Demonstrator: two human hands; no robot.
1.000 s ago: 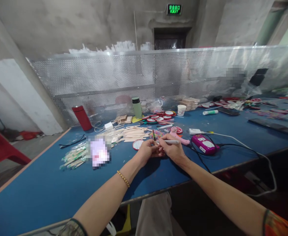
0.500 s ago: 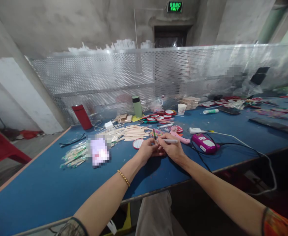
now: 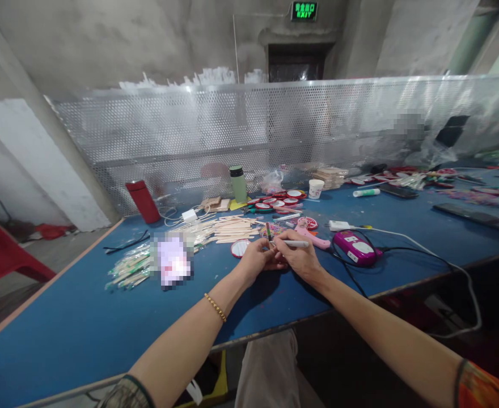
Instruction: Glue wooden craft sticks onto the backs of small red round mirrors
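Note:
My right hand (image 3: pixel 299 259) is closed around a white pen (image 3: pixel 296 243), held in a writing grip with its far end pointing right. Close against it, my left hand (image 3: pixel 257 258) pinches a small narrow stick (image 3: pixel 268 230) with dark, red and green colouring; its lower part is hidden by my fingers. The pen's tip meets the stick near my fingertips, though contact is too small to make out. A round white disc with a red rim (image 3: pixel 240 248) lies just left of my left hand. Behind both hands are loose wooden sticks (image 3: pixel 235 229) and small colourful bits (image 3: pixel 275 229).
To the right lie a pink glue-gun-like tool (image 3: pixel 311 233) and a purple device (image 3: pixel 355 248) with cables. Bagged sticks (image 3: pixel 132 269) and a blurred phone-like object (image 3: pixel 173 262) are left. A red bottle (image 3: pixel 143 202), green bottle (image 3: pixel 238 185) and paper cup (image 3: pixel 316 188) stand behind.
Both hands keep the same hold and place. Only a very slight shift of the camera view shows.

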